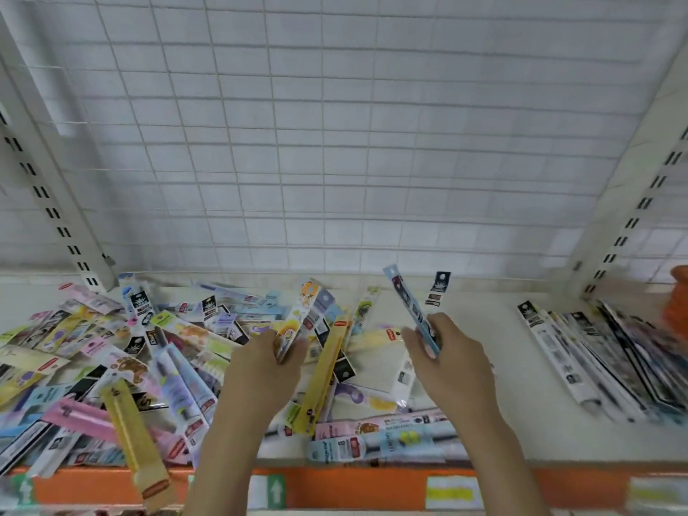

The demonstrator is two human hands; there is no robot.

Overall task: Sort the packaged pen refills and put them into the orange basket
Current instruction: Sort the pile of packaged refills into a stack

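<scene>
A: Hands first, quick.

B: I see the left hand (pixel 266 357) curled round a glossy pack with orange cartoon print (pixel 298 322), long flat strip, tilted toward 1 o'clock. The right hand (pixel 445 353) pinches a thin blue-edged refill pack (pixel 413 310), fingers closed on its lower end, top leaning to 11 o'clock. One pack per hand.

A: The rest of the refills?

B: Loose heap (pixel 123 351) from 9 to 6 o'clock on the white shelf (pixel 495 415), slick plastic sleeves in pastel colours, overlapping every way; too many to count. A yellow strip pack (pixel 134 441) hangs over the front edge at 7 o'clock. Sorted row (pixel 603 351) at 3 o'clock, black-and-white packs laid parallel, edges touching; blurred, so I cannot count them.

A: Basket?

B: Only an orange ribbed bit (pixel 678 299) at the frame's right edge, 3 o'clock, just beyond the row.

A: Room to move?

B: Bare shelf strip between the heap and the row. Wire grid back panel (pixel 335 143) behind, orange front lip (pixel 353 486) at 6 o'clock.
</scene>
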